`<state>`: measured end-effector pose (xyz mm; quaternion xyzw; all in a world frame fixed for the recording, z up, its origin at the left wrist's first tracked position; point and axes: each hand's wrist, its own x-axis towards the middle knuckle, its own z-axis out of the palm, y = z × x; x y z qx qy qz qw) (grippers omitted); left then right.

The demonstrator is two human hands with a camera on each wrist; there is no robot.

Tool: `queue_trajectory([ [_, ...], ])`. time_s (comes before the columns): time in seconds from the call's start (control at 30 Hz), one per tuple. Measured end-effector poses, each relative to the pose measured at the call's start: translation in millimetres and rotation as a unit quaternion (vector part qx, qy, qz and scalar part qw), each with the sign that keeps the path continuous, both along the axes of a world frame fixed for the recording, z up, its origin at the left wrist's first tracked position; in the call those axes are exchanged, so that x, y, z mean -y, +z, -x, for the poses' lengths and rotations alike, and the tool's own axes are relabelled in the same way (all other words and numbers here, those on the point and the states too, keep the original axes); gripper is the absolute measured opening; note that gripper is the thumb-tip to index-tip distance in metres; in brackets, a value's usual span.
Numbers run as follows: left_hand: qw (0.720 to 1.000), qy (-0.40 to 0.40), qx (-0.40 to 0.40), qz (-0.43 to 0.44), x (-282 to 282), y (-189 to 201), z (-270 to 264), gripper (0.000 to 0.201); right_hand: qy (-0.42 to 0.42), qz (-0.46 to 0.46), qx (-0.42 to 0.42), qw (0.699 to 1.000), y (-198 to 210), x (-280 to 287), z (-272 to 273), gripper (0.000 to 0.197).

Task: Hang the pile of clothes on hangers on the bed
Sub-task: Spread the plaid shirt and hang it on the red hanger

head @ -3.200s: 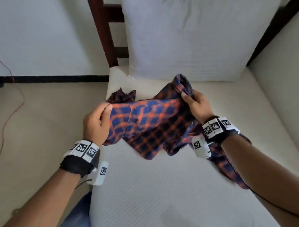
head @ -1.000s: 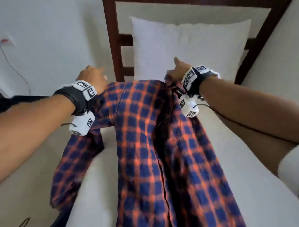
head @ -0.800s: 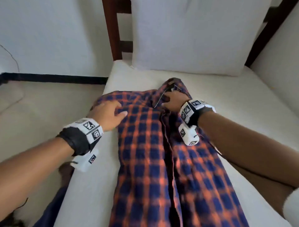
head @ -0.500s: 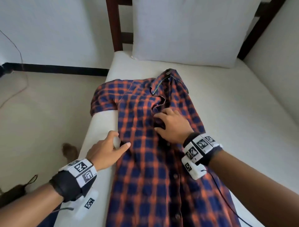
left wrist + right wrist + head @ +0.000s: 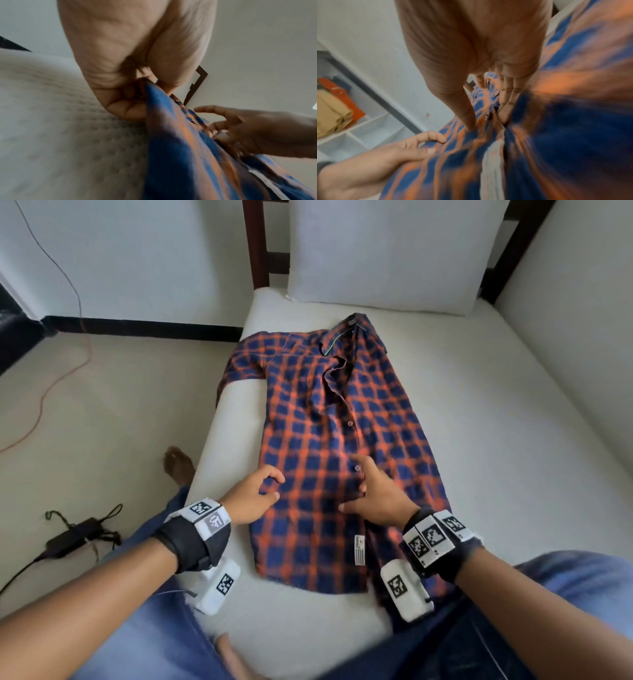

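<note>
An orange-and-blue plaid shirt [image 5: 329,440] lies spread flat, front up, on the white mattress [image 5: 496,457], its collar toward the pillow. My left hand [image 5: 274,486] pinches the shirt's left side edge low down; in the left wrist view the cloth [image 5: 180,148] runs up between its curled fingers [image 5: 130,106]. My right hand [image 5: 368,487] lies on the button placket with fingers spread; the right wrist view shows its straight fingers [image 5: 508,93] pressing the fabric [image 5: 573,135] beside a button.
A white pillow [image 5: 383,251] leans on the dark wooden headboard [image 5: 255,241]. A wall [image 5: 575,320] runs along the bed's right side. On the floor at left are a black power adapter [image 5: 72,537], an orange cable [image 5: 44,395] and my bare foot [image 5: 178,463]. White shelves hold folded clothes [image 5: 334,112].
The shirt went from bunched and held up to spread flat on the mattress. Both hands slid from the collar down toward the hem; the left now pinches the side edge.
</note>
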<state>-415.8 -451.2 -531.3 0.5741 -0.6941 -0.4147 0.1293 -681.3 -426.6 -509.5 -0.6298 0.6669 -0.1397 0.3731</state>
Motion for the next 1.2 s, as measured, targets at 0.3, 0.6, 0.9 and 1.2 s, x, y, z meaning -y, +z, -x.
queue_trajectory([
  [0.3, 0.989, 0.125, -0.076, -0.007, -20.8, 16.0, -35.3, 0.017, -0.008, 0.024, 0.185, 0.982, -2.8, -31.5, -24.8, 0.048],
  [0.6, 0.993, -0.001, -0.058, -0.098, -51.4, 3.7, -41.7, 0.119, -0.141, -0.069, 0.215, 0.964, 24.7, -35.0, -17.7, 0.025],
  [0.9, 0.992, -0.055, -0.001, -0.117, -55.7, 26.0, -32.2, 0.053, 0.112, 0.015, 0.120, 0.986, -15.1, -55.2, -44.4, 0.051],
  [1.2, 0.998, -0.059, 0.013, -0.032, -63.8, 46.3, -19.3, 0.121, 0.009, 0.057, 0.460, 0.886, 76.2, -36.6, -50.0, 0.030],
])
